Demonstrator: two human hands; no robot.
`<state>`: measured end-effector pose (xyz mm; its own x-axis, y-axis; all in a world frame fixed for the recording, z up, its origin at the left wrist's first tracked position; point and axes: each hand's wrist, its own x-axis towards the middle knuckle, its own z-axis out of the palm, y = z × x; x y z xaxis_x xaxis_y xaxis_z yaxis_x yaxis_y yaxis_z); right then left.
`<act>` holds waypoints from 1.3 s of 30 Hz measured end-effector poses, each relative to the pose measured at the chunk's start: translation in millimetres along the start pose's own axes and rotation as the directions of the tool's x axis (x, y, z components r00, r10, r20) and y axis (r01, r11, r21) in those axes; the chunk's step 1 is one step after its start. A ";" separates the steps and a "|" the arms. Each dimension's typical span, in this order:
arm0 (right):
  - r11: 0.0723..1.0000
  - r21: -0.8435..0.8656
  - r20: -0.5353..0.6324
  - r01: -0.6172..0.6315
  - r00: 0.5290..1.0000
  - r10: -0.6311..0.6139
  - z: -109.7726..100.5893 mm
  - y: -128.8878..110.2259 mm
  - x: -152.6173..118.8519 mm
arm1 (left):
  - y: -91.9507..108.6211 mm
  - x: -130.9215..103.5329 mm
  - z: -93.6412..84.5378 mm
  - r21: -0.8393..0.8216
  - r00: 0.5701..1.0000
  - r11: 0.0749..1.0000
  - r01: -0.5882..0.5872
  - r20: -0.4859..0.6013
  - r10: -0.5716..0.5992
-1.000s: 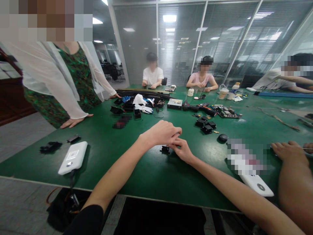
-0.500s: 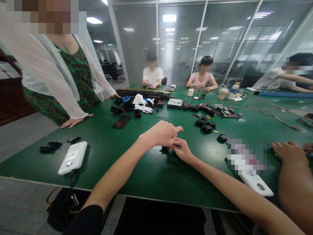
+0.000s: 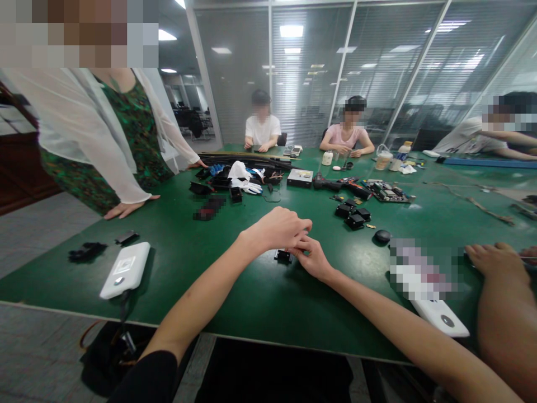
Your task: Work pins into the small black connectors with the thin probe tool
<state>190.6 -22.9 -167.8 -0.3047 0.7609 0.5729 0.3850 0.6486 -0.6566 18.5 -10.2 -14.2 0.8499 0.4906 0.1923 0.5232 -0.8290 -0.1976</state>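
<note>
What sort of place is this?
Probably an office or meeting room doing duty as an electronics bench: glass partitions with blinds stand behind, and the big green table carries a bare circuit board and a cluster of small black boxes.

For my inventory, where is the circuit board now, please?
In the head view, the circuit board lies right of centre, right of the black-and-orange tool and beyond the black boxes.

black block, green table, white device
</note>
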 end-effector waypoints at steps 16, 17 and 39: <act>0.967 -0.256 0.114 0.006 0.993 0.024 1.2 -3.4 -12.3 | -0.1 0.5 3.6 -0.013 1.000 1.000 0.009 0.005 -0.009; 0.963 -0.270 0.091 0.000 0.996 0.026 0.6 -1.2 -13.1 | 0.1 0.5 3.6 -0.013 1.000 1.000 0.010 0.008 -0.010; 0.987 -0.161 -0.060 -0.019 0.998 0.009 7.7 8.7 -7.2 | -1.1 -6.3 -6.0 0.001 0.998 0.999 0.052 0.033 -0.052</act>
<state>189.4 -22.6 -181.4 -0.2487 0.7641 0.5952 0.5258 0.6226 -0.5796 12.2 -14.0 -9.4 0.8234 0.5414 0.1703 0.5664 -0.8024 -0.1879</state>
